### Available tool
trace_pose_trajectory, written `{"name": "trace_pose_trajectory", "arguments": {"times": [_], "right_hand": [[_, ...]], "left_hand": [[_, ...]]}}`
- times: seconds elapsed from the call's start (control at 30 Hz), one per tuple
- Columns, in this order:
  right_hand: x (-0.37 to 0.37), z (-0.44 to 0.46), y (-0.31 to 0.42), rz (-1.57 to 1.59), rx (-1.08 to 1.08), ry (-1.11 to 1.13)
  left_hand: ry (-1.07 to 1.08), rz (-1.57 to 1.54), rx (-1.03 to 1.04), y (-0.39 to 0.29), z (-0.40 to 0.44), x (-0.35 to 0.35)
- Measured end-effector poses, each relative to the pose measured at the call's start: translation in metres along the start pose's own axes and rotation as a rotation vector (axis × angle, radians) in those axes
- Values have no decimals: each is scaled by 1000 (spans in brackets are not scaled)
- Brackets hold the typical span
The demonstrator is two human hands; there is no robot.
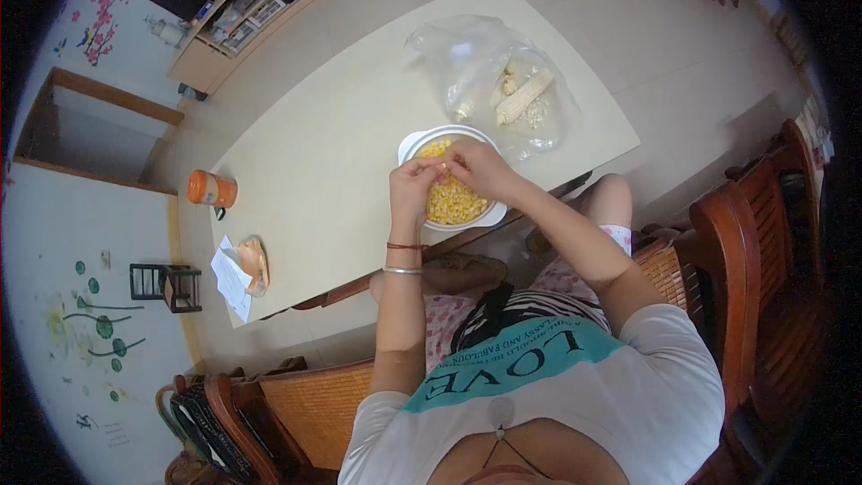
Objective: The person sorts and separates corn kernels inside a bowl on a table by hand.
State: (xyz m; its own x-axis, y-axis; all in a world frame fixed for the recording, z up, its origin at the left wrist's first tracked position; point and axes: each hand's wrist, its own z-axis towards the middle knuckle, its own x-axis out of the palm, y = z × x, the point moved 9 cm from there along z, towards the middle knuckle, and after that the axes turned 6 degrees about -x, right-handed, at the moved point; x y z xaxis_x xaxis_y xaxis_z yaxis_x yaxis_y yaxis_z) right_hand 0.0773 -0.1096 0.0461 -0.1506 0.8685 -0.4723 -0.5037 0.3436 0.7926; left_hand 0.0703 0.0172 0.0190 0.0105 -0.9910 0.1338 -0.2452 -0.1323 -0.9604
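Observation:
A white two-handled bowl (493,216) near the table's front edge holds loose yellow corn kernels (456,205). Over its upper part my left hand (415,183) and my right hand (480,169) meet, fingertips touching. Both are closed in a pinch; something small and pale shows between them, too small to name. Just beyond the bowl lies a clear plastic bag (467,54), with a bare corn cob (524,97) and pale scraps in it.
An orange-lidded jar (212,189) stands at the table's left end, near papers (232,279) and a tan object (254,265). Wooden chairs (754,242) stand at right, and a wooden seat (314,404) is behind me. A small dark stool (171,286) is at far left.

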Motion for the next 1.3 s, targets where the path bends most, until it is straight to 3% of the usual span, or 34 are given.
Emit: {"name": "trace_pose_trajectory", "arguments": {"times": [0.33,0.43,0.63,1.3], "right_hand": [[1,1,-1,85,78,13],[4,1,-5,144,35,16],[5,2,-14,235,152,45],[8,4,-16,275,132,119]], "left_hand": [[31,-120,-43,3,1,2],[61,-114,-6,2,1,3],[39,14,92,-3,-3,5],[110,14,95,1,-1,8]]}}
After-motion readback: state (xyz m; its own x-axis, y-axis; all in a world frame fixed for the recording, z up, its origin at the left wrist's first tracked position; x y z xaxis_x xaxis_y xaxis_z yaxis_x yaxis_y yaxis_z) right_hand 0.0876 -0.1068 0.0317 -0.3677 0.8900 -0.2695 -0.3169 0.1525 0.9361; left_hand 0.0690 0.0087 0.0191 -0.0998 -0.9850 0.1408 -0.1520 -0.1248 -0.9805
